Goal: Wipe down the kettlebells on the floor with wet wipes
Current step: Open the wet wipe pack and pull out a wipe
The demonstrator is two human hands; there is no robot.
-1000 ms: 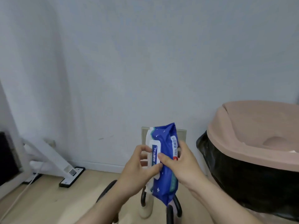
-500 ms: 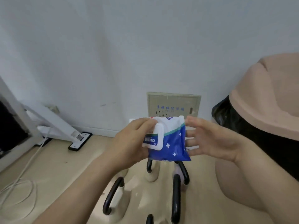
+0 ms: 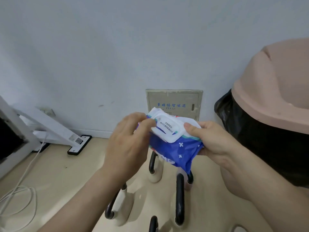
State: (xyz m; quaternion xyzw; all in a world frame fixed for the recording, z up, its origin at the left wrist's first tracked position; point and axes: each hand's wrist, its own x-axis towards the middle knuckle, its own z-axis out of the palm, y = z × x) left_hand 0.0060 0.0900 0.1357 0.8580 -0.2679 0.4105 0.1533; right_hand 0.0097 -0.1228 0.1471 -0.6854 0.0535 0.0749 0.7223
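A: What's nearest?
B: Both hands, raised around the pack of wet wipes (image 3: 175, 148). The right hand (image 3: 215, 141) grasps its right end, thumb on top. The left hand (image 3: 127, 144) grips the other end, fingertips curled onto the white flip lid (image 3: 168, 129).
A: And the kettlebells (image 3: 179, 198)?
B: On the floor (image 3: 58, 173), right beneath the pack — cream bodies, black handles, standing close together.
A: Behind them?
B: A beige panel (image 3: 173, 101) set in the wall, a bin (image 3: 275, 91) with a black liner at right, and a white cable (image 3: 26, 169) at left.
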